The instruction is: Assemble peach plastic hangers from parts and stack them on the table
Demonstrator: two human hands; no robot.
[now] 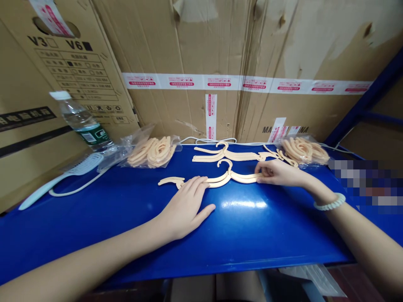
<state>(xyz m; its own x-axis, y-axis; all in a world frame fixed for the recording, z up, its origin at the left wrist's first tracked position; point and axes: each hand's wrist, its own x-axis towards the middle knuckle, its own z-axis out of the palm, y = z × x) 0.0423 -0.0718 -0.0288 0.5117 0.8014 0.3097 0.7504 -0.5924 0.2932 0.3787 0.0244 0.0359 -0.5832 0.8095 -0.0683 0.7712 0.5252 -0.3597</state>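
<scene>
A cream folding hanger lies on the blue table, its hook pointing up and away from me. My left hand rests flat over its left arm, with fingers together, thumb spread apart and palm down. At the right arm's end, my right hand pinches the hanger between thumb and fingers. Just behind lies another cream hanger or small stack of them, its hook also upward. Smaller cream pieces lie close to my right hand.
Bagged cream parts lie at the back left and back right. A water bottle and a pale blue swatter-like tool are at the left. Cardboard boxes stand behind; a blue metal post rises at right.
</scene>
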